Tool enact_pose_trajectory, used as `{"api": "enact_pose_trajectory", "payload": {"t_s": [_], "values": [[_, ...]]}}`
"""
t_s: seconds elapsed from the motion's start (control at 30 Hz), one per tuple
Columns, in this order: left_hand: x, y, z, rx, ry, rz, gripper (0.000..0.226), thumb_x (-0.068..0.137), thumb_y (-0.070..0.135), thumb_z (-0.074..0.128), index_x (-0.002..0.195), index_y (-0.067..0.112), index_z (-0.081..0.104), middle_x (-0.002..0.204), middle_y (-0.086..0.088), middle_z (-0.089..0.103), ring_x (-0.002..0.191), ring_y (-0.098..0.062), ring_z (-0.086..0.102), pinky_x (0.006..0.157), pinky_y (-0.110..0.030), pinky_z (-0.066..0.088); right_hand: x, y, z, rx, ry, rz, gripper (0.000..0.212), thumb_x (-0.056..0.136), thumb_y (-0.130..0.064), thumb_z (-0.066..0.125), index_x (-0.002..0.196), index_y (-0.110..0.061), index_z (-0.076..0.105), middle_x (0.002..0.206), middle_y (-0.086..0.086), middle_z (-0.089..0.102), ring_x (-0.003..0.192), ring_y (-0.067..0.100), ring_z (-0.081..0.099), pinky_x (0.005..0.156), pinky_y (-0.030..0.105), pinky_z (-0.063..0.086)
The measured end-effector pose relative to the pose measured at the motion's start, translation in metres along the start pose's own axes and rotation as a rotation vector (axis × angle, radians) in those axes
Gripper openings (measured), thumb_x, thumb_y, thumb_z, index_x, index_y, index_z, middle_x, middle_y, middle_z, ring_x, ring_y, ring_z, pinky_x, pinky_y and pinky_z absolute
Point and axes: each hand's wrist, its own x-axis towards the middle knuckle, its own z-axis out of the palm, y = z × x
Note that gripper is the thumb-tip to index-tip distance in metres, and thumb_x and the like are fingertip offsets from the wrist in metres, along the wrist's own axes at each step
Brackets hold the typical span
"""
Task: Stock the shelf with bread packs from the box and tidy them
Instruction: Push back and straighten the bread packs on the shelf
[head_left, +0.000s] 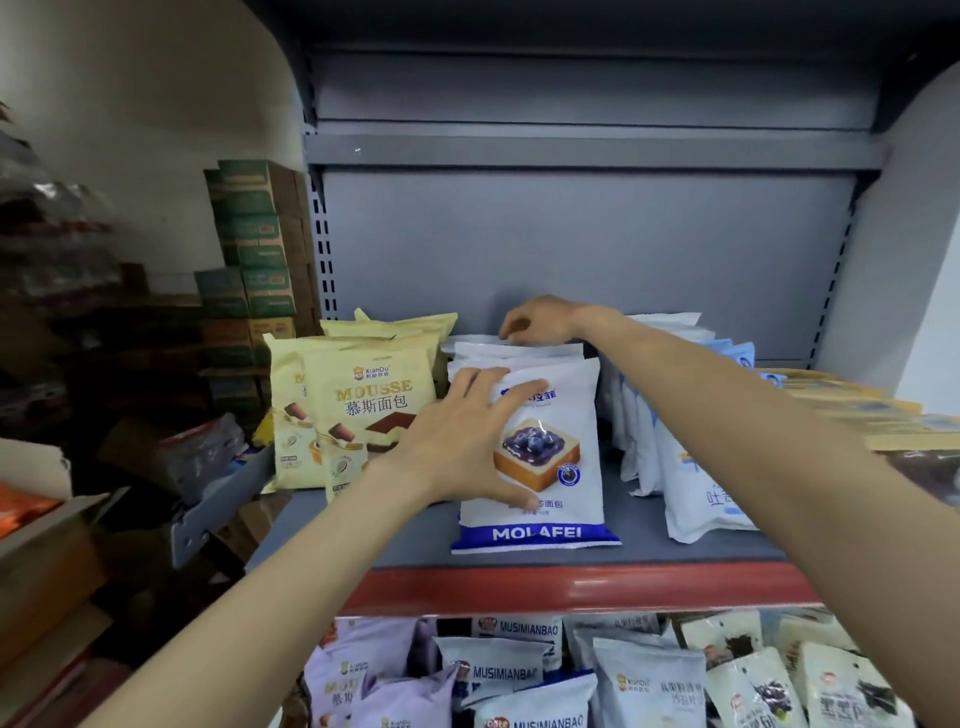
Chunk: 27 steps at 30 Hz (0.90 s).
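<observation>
A row of white-and-blue Molafei blueberry bread packs (550, 467) stands upright in the middle of the grey shelf (571, 553). My left hand (467, 441) lies flat with spread fingers against the face of the front pack. My right hand (540, 322) reaches over the row and its curled fingers pinch the top edges of the packs at the back. Yellow Mousse bread packs (363, 410) stand to the left of the row. White and light-blue toast packs (685, 441) stand to the right.
The shelf has a red front strip (571, 587); a lower shelf holds Musimianbao and other bread packs (519, 675). Stacked green and brown cartons (254, 244) stand left of the shelving. An open cardboard box (47, 545) sits at lower left. Flat packs (857, 410) lie at far right.
</observation>
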Motion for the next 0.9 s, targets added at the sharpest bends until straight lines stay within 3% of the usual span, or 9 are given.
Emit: {"api": "enact_pose_trajectory", "payload": {"t_s": [0.1,0.2,0.27,0.4,0.57,0.7,0.8,0.9], "values": [[0.002,0.0,0.002,0.01,-0.004,-0.001,0.114,0.057,0.072,0.071,0.148,0.041,0.008,0.149,0.001,0.017,0.14,-0.019,0.008,0.1,-0.037,0.039,0.01,0.002,0.004,-0.036,-0.055,0.024,0.031,0.096,-0.024,0.05,0.125,-0.015,0.057,0.132,0.003,0.055,0.118,0.022,0.051,0.101,0.033,0.041],[0.003,0.0,0.004,0.007,0.013,0.005,0.114,0.057,0.072,0.071,0.148,0.041,0.009,0.148,0.0,0.018,0.139,-0.019,0.009,0.099,-0.035,0.04,0.014,0.005,0.006,-0.009,-0.05,0.033,0.028,0.094,-0.023,0.053,0.118,-0.014,0.062,0.123,0.002,0.061,0.103,0.017,0.053,0.09,0.028,0.042],[0.002,0.0,0.005,-0.002,0.028,0.008,0.114,0.058,0.072,0.071,0.148,0.041,0.009,0.148,0.0,0.017,0.14,-0.018,0.009,0.098,-0.035,0.041,0.014,0.007,0.007,0.017,0.007,0.01,0.023,0.092,-0.019,0.054,0.11,-0.012,0.066,0.116,0.003,0.065,0.093,0.014,0.052,0.081,0.025,0.041],[0.002,0.0,0.005,-0.002,0.035,0.011,0.114,0.059,0.071,0.072,0.148,0.041,0.007,0.15,0.001,0.014,0.14,-0.018,0.006,0.097,-0.035,0.041,0.009,0.016,0.0,0.094,0.164,-0.056,0.012,0.087,-0.018,0.063,0.095,-0.012,0.07,0.103,0.005,0.07,0.086,0.012,0.056,0.08,0.023,0.045],[0.012,0.002,0.011,0.011,0.082,0.004,0.114,0.058,0.068,0.074,0.148,0.04,0.009,0.153,0.001,0.01,0.142,-0.02,0.001,0.099,-0.039,0.04,0.001,0.028,-0.011,0.074,0.125,-0.091,0.022,0.092,-0.018,0.057,0.11,-0.013,0.068,0.105,-0.007,0.064,0.097,0.008,0.054,0.07,0.003,0.038],[0.017,0.0,0.015,-0.009,0.074,0.007,0.114,0.058,0.067,0.074,0.148,0.04,0.009,0.154,-0.001,0.008,0.143,-0.02,-0.001,0.103,-0.04,0.037,0.013,0.037,-0.006,0.185,0.228,-0.089,0.026,0.094,-0.022,0.055,0.119,-0.017,0.063,0.123,0.0,0.061,0.113,0.017,0.055,0.098,0.029,0.043],[0.016,0.0,0.014,0.013,0.079,0.014,0.115,0.06,0.067,0.073,0.149,0.038,0.008,0.154,-0.002,0.009,0.142,-0.022,0.002,0.102,-0.038,0.038,0.021,0.033,-0.005,0.296,0.21,-0.104,0.031,0.093,-0.025,0.058,0.123,-0.017,0.06,0.126,0.0,0.059,0.115,0.014,0.053,0.102,0.028,0.041],[0.016,0.0,0.015,0.033,0.091,0.018,0.114,0.061,0.067,0.073,0.149,0.037,0.006,0.154,-0.003,0.009,0.142,-0.023,0.003,0.101,-0.038,0.038,0.032,0.027,-0.002,0.442,0.067,-0.059,0.033,0.094,-0.033,0.055,0.125,-0.022,0.055,0.119,-0.002,0.059,0.106,0.015,0.058,0.096,0.031,0.044]]}}
